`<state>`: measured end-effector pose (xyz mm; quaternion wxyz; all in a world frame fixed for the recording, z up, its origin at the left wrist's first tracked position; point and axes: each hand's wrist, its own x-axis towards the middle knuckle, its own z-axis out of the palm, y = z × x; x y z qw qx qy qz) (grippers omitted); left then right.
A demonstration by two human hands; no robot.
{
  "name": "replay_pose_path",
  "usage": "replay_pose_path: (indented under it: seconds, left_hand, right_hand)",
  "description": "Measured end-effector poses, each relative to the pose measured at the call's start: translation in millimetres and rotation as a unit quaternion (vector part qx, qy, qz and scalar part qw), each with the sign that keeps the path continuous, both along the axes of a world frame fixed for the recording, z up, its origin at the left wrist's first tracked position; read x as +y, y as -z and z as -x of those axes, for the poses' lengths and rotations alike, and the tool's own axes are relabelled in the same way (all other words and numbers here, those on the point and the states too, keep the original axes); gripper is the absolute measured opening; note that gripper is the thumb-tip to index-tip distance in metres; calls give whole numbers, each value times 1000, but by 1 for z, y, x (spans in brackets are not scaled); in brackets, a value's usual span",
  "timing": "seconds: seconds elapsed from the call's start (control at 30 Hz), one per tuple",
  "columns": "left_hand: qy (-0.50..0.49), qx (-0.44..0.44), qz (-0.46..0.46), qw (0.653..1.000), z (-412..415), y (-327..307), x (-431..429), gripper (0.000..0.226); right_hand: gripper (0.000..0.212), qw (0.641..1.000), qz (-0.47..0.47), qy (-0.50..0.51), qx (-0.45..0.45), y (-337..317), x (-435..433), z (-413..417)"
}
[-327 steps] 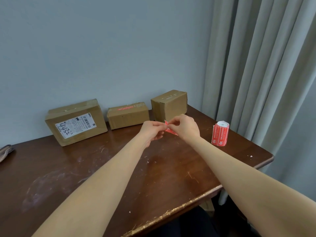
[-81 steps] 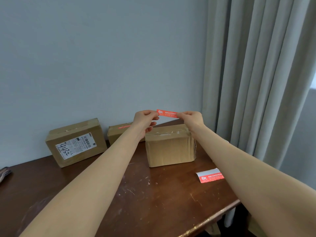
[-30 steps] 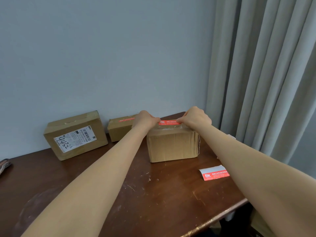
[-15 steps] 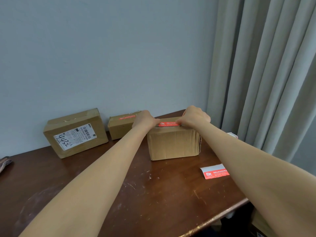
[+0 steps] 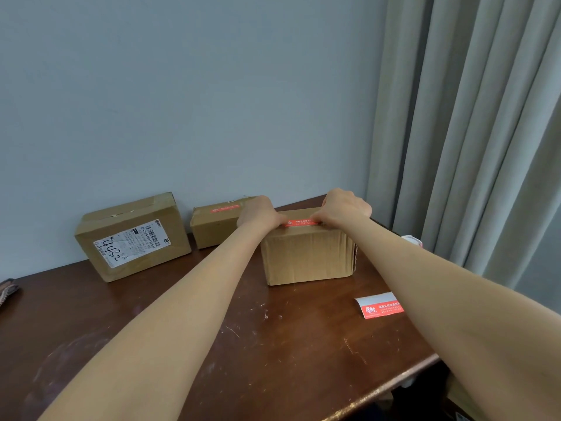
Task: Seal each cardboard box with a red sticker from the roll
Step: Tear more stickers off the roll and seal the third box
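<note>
Both hands are on top of the nearest cardboard box [image 5: 306, 256], which stands toward the right side of the brown wooden table [image 5: 212, 344]. A red sticker [image 5: 302, 222] lies flat along the box's top near the front edge, stretched between the two hands. The left hand [image 5: 259, 214] has its fingers curled down over the sticker's left end and holds it against the cardboard, and the right hand [image 5: 346, 208], knuckles up and fingers bent under, grips the right end in the same way; the fingertips themselves are hidden behind the backs of the hands. Behind the left hand, against the grey wall, a smaller box [image 5: 212, 229] carries a red strip [image 5: 225, 209] across its top. Further left a larger box [image 5: 130, 235] leans back on the wall, showing a white shipping label [image 5: 130, 243] with handwritten digits. The sticker roll [image 5: 412, 240] is mostly hidden behind the right forearm, near the table's far right edge beside the grey curtain [image 5: 470, 117]. A loose piece of red and white sticker strip [image 5: 379, 308] lies flat on the table in front of the nearest box, partly under the right forearm. A dark striped object [image 5: 7, 291] shows at the left edge of the table
</note>
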<state>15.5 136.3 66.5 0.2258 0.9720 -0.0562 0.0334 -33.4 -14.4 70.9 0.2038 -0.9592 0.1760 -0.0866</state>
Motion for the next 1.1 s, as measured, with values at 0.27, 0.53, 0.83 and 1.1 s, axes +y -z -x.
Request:
replay_pose_path:
  seconds: [0.27,0.53,0.83,1.1]
  left_hand:
    - [4,-7,-16,1000,-1,1,1,38]
    - [5,-5,-22,1000,2,1,0,37]
    - [-8,37,58,998,-1,3,13,60]
    - [-39,49,83,995,9,12,1,105]
  right_hand:
    - [14,999,52,1,8,-4,3,2]
    - [21,996,82,-8,22,-6,9,2]
    - [34,998,42,-1,52,-13,-2,7]
    - [70,999,-13,49,5,3,-7,4]
